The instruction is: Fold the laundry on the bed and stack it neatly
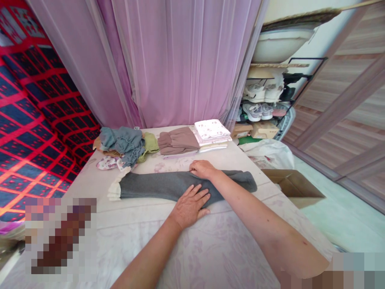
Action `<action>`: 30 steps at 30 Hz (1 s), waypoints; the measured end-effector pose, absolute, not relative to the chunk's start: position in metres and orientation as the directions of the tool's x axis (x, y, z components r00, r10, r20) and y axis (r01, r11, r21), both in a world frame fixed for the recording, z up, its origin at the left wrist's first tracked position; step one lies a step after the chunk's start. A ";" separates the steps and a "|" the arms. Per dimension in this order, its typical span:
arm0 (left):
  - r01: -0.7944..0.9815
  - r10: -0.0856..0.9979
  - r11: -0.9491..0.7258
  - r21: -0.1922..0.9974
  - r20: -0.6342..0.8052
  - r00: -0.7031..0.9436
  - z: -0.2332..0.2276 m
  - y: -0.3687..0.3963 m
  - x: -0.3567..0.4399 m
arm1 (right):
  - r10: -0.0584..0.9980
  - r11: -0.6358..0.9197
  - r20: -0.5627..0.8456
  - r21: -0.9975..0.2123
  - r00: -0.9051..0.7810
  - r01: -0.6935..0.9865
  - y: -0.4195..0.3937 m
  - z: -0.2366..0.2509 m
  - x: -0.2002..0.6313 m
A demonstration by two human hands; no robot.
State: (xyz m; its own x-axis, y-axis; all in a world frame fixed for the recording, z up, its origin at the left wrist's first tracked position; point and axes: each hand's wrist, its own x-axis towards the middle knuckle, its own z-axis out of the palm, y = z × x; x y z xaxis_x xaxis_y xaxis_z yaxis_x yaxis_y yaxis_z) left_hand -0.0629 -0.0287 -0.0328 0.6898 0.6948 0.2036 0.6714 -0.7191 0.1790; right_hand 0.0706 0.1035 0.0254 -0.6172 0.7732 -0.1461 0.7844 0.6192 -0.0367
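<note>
While a lilac curtain (pixel 186 60) hangs behind, grey trousers (pixel 168 184) are pressed flat on the floral-sheeted bed (pixel 210 249) by both hands, left hand (pixel 189 204) and right hand (pixel 203 169), fingers seemingly spread.

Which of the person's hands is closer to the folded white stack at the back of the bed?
Right. The right hand rests on the far edge of the grey garment, just below the white stack. The left hand lies flat on the garment's near edge, farther from the stack.
</note>
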 end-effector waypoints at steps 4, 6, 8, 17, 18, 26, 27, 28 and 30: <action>0.690 0.718 -0.696 0.198 0.205 0.666 -0.034 -0.030 -0.062 | 0.775 0.581 -0.293 -0.020 -0.560 0.814 0.110 0.039 0.096; 0.694 0.724 -0.690 0.208 0.191 0.663 -0.034 -0.030 -0.062 | 0.793 0.542 -0.335 0.008 -0.508 0.840 0.112 0.043 0.114; 0.697 0.729 -0.684 0.213 0.176 0.662 -0.033 -0.029 -0.062 | 0.825 0.497 -0.325 0.029 -0.462 0.867 0.111 0.045 0.129; 0.712 0.734 -0.678 0.180 0.189 0.652 -0.033 -0.028 -0.061 | 0.881 0.411 -0.201 -0.121 -0.428 0.903 0.098 0.038 0.145; 0.713 0.733 -0.680 0.170 0.195 0.652 -0.033 -0.028 -0.062 | 0.862 0.430 -0.224 -0.156 -0.456 0.889 0.098 0.038 0.145; 0.722 0.735 -0.677 0.140 0.185 0.653 -0.032 -0.028 -0.062 | 0.752 0.469 -0.318 -0.359 -0.578 0.807 0.093 0.042 0.155; 0.722 0.734 -0.678 0.141 0.185 0.653 -0.032 -0.028 -0.062 | 0.749 0.476 -0.323 -0.344 -0.578 0.810 0.093 0.042 0.155; 0.721 0.734 -0.678 0.142 0.185 0.653 -0.032 -0.028 -0.062 | 0.750 0.483 -0.329 -0.321 -0.574 0.815 0.092 0.042 0.154; 0.721 0.734 -0.678 0.146 0.182 0.654 -0.032 -0.028 -0.062 | 0.761 0.491 -0.334 -0.265 -0.556 0.830 0.090 0.042 0.152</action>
State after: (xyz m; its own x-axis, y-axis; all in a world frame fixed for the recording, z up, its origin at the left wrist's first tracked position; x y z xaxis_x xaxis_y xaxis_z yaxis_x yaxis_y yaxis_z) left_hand -0.0617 -0.0280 -0.0323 0.6539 0.7344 0.1819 0.7206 -0.6778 0.1458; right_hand 0.1520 0.0902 0.0423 -0.5561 0.7609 -0.3343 0.8302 0.4906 -0.2645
